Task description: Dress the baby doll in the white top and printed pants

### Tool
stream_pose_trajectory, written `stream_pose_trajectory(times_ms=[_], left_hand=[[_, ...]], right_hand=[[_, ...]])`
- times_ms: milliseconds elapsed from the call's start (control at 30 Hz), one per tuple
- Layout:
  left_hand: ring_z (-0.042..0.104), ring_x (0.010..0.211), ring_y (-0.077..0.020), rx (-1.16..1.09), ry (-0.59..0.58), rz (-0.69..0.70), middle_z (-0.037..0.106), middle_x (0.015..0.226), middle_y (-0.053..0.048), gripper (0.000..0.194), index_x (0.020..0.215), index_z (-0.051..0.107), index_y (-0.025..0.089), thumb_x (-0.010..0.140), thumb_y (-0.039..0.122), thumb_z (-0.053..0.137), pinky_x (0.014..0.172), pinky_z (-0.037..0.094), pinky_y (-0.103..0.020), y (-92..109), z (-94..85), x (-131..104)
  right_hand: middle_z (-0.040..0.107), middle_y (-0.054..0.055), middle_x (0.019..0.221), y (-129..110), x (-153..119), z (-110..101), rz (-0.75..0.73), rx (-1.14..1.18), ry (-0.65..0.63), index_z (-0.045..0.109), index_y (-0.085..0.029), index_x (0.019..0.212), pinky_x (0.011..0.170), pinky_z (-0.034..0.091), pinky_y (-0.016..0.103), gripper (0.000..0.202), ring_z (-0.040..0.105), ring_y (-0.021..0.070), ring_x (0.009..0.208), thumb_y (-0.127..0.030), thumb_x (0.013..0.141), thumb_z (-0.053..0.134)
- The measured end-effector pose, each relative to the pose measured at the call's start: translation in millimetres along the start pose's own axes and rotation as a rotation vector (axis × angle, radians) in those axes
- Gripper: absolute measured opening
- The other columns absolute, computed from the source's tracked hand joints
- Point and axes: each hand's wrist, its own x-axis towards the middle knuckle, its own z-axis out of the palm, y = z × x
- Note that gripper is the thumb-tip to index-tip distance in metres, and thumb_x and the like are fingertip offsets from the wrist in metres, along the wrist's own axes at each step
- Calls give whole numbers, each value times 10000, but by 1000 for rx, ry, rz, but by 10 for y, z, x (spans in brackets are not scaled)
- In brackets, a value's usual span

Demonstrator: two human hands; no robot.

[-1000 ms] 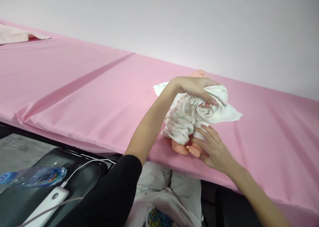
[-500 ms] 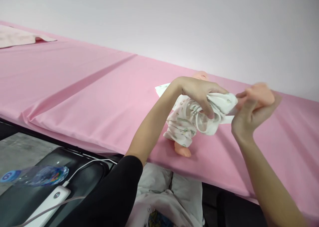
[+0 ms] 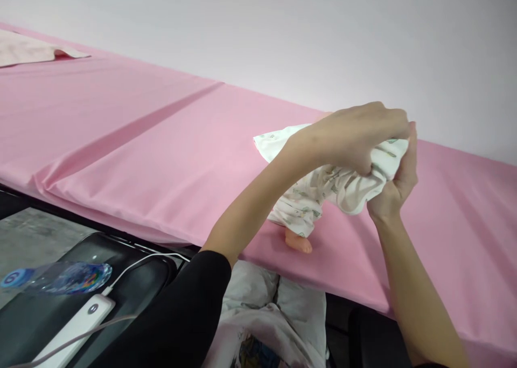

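A baby doll lies across the pink mat, partly hidden by my arm. One bare doll foot [image 3: 298, 242] sticks out of a printed trouser leg near the mat's front edge. My left hand [image 3: 359, 133] is closed on the white baby garment [image 3: 388, 155], which has small green prints, and pulls it to the right. My right hand [image 3: 398, 176] is cupped round the garment's far end from below and behind. Whatever doll part lies inside the cloth there is hidden. A loose white flap of cloth [image 3: 270, 143] spreads left of my left forearm.
The pink mat [image 3: 161, 158] runs along a white wall [image 3: 242, 28]. A pale cloth [image 3: 28, 50] lies at its far left. On the black chair [image 3: 133, 287] at lower left are a plastic bottle [image 3: 60, 278] and a white power bank [image 3: 76, 327] with cables.
My left hand has slid right along the garment, drawing it over the bare doll part that showed in my right hand. My right hand has come left, and that part is now covered.
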Motion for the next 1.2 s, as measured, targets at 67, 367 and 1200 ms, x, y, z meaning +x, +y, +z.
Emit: stream_pose_trajectory(times_ms=[67,367,1200], left_hand=[[497,779,-205,126,60,53,530,741,-44,152,706,537,168,623,43,511,663,303,-316,9,33,27],[474,903,-251,229,175,91,455,681,-46,98,629,440,171,597,81,463,675,289,-321,-79,100,120],[388,581,-80,-598,-115,4,370,575,25,224,567,468,162,644,280,643,521,296,-276,-342,204,149]], right_hand=[[579,103,1210,14,3,5,12,90,66,546,-192,1260,1004,423,424,394,542,242,1160,-283,877,530],[570,125,1114,-115,-56,66,-47,78,34,509,-171,1196,968,443,457,452,559,269,1104,-467,854,496],[537,10,683,-139,-326,142,-17,-24,278,582,-184,816,637,487,366,218,540,175,627,-362,725,669]])
